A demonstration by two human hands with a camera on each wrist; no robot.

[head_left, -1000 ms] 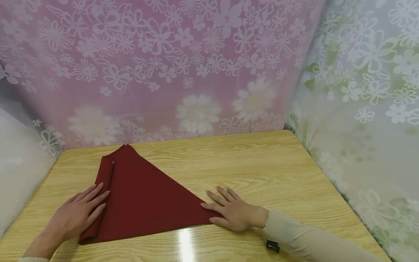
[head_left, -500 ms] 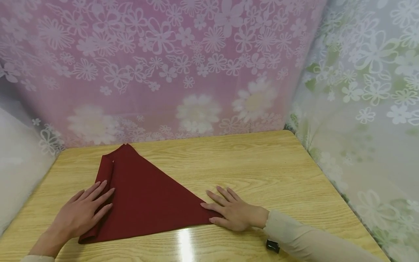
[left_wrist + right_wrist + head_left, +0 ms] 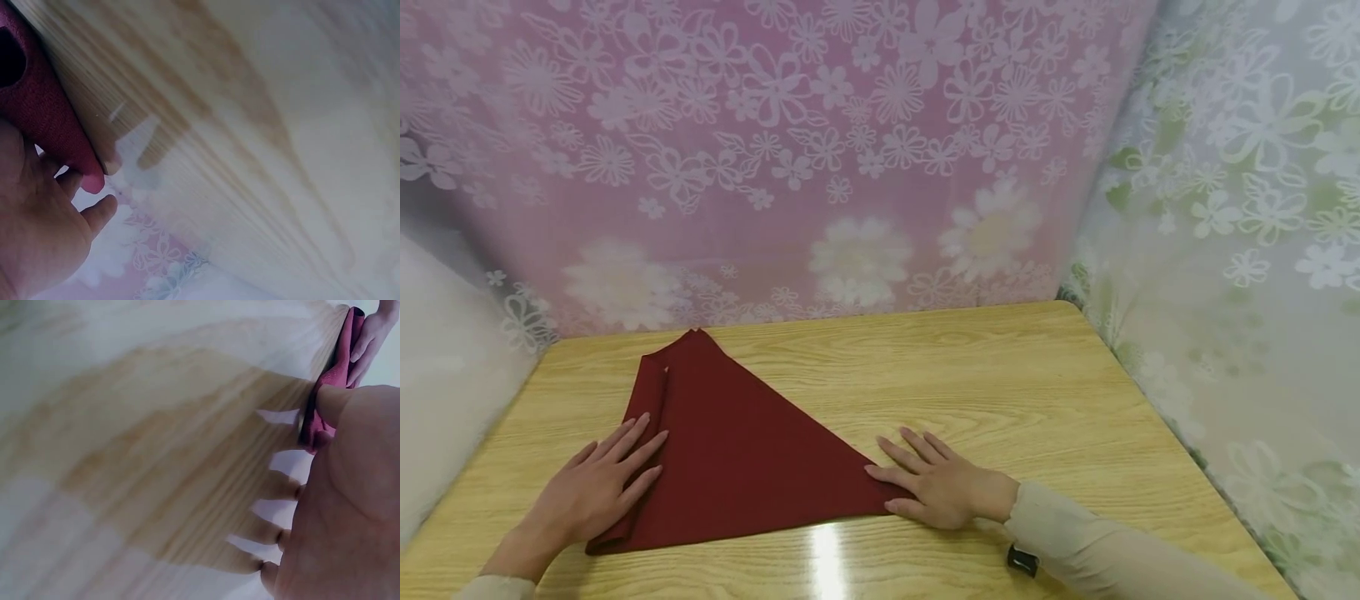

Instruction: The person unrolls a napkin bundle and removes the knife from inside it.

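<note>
Head view: a dark red, triangular cloth point(image 3: 737, 450) is spread at eight o'clock on a yellow wood-grain table point(image 3: 1022, 375), peak near the back edge. One side is rolled and touched by the left hand's point(image 3: 587, 492) extended fingers; the rest is left flat, with room at four o'clock. Left wrist view: the roll's hollow is shown at ten o'clock. Right wrist view: the cloth's tip is touched by the splayed right hand point(image 3: 356, 494).

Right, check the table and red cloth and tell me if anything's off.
Nothing looks spilled, damaged or odd. The red cloth is rolled over along its left side, which looks deliberate; the bright streak on the table seems just reflected light.
</note>
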